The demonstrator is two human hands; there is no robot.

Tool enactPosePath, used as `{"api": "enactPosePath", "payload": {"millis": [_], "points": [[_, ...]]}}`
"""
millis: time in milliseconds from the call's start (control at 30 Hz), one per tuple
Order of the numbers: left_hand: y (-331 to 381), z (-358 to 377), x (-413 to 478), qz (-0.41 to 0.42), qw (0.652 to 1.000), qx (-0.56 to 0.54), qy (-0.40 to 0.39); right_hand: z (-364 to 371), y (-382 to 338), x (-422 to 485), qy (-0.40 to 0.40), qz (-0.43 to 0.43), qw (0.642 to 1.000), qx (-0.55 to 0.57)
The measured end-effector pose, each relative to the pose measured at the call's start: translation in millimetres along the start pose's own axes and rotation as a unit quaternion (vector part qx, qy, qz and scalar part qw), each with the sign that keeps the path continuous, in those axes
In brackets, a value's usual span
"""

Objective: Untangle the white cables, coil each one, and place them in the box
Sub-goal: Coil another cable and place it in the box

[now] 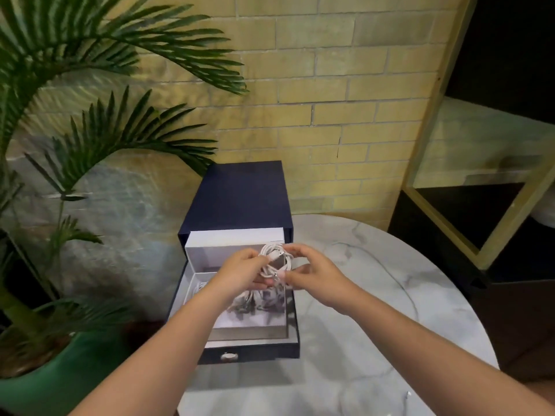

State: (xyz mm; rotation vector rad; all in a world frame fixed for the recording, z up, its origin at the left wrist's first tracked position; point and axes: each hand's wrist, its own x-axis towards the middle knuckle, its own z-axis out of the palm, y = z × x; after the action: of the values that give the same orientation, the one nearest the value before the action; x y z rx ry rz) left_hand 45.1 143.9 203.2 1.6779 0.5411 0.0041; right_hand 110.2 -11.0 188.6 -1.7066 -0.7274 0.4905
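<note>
**Both hands holding a coil over the open box**

Head view: The left hand (243, 270) and the right hand (312, 273) are meeting in mid-air, and a white coil (276, 259) is hanging between them. The left hand is pinching the coil's left side with curled fingers. The right hand is cupping its right side, with fingertips touching the top loops and the thumb pressing in near the bottom. A plug end is showing among the loops, close to the left fingertips.

Right under the hands, the navy box (237, 199) is standing with its drawer (249, 352) pulled out toward the person. A small knob (229, 356) is sitting on the drawer front, below the left forearm. Inside the drawer, beneath the left wrist, another white cable (199, 288) is lying against the left wall, partly hidden by the arm. A patterned card (258, 307) is lying under both hands.

To the right of the right hand, a loose cable (390, 274) is trailing across the marble table (330, 370), apart from the box. Near the right forearm, a cable end (407, 394) is resting on the table.

Left of the left arm, a plant (90, 130) is growing out of a green pot (60, 379). Beyond the hands, a brick wall (330, 115) is rising behind the box, and a gold frame (435, 115) is leaning far to the right.
</note>
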Motion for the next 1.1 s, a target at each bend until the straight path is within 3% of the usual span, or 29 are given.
{"api": "enactPosePath", "payload": {"millis": [100, 200, 433, 567, 767, 1100], "points": [[-12.3, -36.5, -9.9, 0.002, 1.000, 0.021, -0.011, 39.6, 0.9, 8.0, -0.014, 0.009, 0.999, -0.032], [-25.5, -71.4, -12.5, 0.020, 0.990, 0.139, 0.014, 67.5, 7.8, 15.8, 0.008, 0.032, 0.996, -0.085], [-64.3, -126.8, -13.4, 0.064, 0.931, 0.358, 0.043, 123.3, 10.1, 23.6, -0.038, 0.023, 0.966, -0.254], [-73.4, -132.9, -14.1, 0.089, 0.918, 0.386, 0.035, 138.0, 13.9, 30.9, -0.064, 0.010, 0.934, -0.351], [-85.6, -137.5, -12.1, 0.090, 0.906, 0.413, 0.007, 150.2, 19.6, 33.1, -0.102, 0.005, 0.916, -0.388], [-96.9, -136.7, -8.5, 0.117, 0.883, 0.455, 0.018, 143.3, 30.7, 37.6, -0.125, -0.042, 0.853, -0.505]]}}
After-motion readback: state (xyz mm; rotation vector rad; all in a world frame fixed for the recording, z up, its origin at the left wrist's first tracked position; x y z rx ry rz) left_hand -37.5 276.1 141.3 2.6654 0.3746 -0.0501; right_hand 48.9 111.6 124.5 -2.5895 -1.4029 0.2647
